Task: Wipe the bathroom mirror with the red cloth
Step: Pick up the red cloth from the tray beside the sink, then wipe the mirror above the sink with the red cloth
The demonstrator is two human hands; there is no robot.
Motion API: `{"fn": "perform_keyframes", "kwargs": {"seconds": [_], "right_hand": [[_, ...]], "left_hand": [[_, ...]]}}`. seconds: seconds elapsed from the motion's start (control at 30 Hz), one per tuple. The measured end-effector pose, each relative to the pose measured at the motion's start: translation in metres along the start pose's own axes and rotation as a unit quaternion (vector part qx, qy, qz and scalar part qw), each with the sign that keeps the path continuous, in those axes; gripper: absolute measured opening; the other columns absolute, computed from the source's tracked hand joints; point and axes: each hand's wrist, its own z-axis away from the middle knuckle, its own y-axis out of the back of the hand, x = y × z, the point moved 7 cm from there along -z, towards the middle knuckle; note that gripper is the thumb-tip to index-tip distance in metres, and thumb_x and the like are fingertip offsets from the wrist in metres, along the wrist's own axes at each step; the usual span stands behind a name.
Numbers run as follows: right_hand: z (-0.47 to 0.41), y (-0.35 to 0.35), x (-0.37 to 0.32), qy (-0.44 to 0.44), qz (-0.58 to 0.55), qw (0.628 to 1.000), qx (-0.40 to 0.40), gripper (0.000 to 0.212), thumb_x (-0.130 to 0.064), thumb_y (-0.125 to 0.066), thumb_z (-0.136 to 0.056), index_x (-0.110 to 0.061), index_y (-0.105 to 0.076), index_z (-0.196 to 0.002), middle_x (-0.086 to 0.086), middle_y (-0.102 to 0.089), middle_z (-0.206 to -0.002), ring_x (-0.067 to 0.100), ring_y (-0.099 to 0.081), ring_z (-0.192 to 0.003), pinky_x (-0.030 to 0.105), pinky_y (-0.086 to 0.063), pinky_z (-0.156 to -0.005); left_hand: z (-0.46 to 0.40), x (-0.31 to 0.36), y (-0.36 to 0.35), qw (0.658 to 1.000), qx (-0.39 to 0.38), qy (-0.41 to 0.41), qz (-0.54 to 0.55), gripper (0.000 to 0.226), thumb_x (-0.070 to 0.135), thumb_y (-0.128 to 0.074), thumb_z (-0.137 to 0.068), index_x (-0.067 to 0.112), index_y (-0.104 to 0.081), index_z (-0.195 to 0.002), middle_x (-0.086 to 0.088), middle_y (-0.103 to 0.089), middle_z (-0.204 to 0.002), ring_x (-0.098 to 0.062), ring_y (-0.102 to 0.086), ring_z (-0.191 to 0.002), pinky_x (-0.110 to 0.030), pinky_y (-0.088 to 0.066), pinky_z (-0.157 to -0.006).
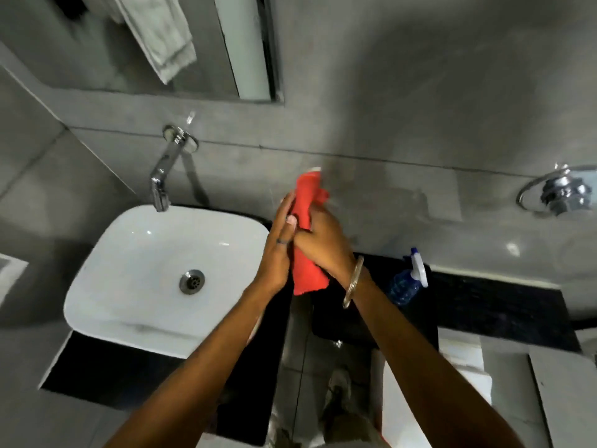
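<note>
The red cloth (307,202) is bunched lengthwise between my two hands, above the black counter to the right of the sink. My right hand (323,244) grips its middle from the right; a metal bangle sits on that wrist. Pressed flat against the cloth's left side is my left hand (277,250), fingers pointing up. One end of the cloth sticks up above the hands, the other hangs below them. The bathroom mirror (135,46) is on the grey wall at the upper left, well above the hands, reflecting a pale towel.
A white basin (106,286) sits at the left under a chrome wall tap (164,169). A blue spray bottle (408,279) lies on the black counter (484,305) just right of my right wrist. A chrome valve (562,192) is on the right wall.
</note>
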Motion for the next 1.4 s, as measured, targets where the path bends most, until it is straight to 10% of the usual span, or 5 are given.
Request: {"fn": "perform_keyframes", "kwargs": {"seconds": [0.17, 0.4, 0.7, 0.9, 1.4], "right_hand": [[0.002, -0.012, -0.058, 0.034, 0.153, 0.985, -0.069, 0.038, 0.002, -0.045, -0.107, 0.012, -0.051, -0.143, 0.025, -0.064, -0.135, 0.038, -0.063, -0.131, 0.026, -0.057, -0.099], [-0.017, 0.05, -0.299, 0.324, 0.238, 0.91, 0.099, 0.049, -0.029, -0.051, -0.109, -0.007, -0.052, -0.153, 0.015, -0.056, -0.152, 0.028, -0.05, -0.143, 0.041, -0.035, -0.123], [-0.031, 0.224, -0.472, 0.409, 0.401, 0.678, 0.46, 0.069, -0.05, -0.032, -0.106, -0.024, -0.018, -0.169, 0.011, -0.002, -0.178, 0.033, 0.002, -0.165, 0.054, 0.002, -0.133], [-0.066, 0.276, -0.486, 0.391, 0.453, 0.607, 0.523, 0.072, -0.055, -0.029, -0.107, -0.029, -0.006, -0.17, 0.004, 0.008, -0.179, 0.029, 0.007, -0.166, 0.06, -0.003, -0.132], [-0.077, 0.28, -0.486, 0.415, 0.457, 0.555, 0.557, 0.072, -0.059, -0.021, -0.106, -0.027, -0.012, -0.17, 0.005, 0.003, -0.179, 0.03, 0.003, -0.166, 0.063, -0.009, -0.131]], "left_hand": [[-0.015, 0.102, 0.015, 0.855, 0.087, -0.038, 0.511, 0.055, 0.035, -0.033, -0.108, 0.008, -0.075, -0.085, 0.0, -0.055, -0.072, -0.006, -0.052, -0.071, -0.02, -0.048, -0.084], [-0.036, 0.238, 0.069, 0.818, 0.206, -0.126, 0.522, 0.028, 0.032, -0.043, -0.104, 0.015, -0.062, -0.114, -0.001, -0.068, -0.105, -0.017, -0.064, -0.1, -0.027, -0.049, -0.094], [-0.097, 0.484, 0.057, 0.815, 0.308, -0.486, 0.066, 0.07, 0.036, -0.046, -0.1, 0.033, -0.016, -0.163, 0.014, -0.027, -0.169, -0.015, -0.031, -0.155, -0.049, -0.032, -0.125], [-0.168, 0.541, 0.009, 0.672, 0.311, -0.498, -0.451, 0.081, 0.066, -0.018, -0.101, 0.023, 0.01, -0.164, 0.0, 0.021, -0.172, -0.019, 0.021, -0.16, -0.054, 0.005, -0.132], [-0.168, 0.635, -0.07, 0.595, 0.318, -0.549, -0.494, 0.067, 0.044, -0.01, -0.106, 0.018, 0.008, -0.164, -0.007, 0.015, -0.173, -0.028, 0.013, -0.161, -0.059, -0.004, -0.13]]}}
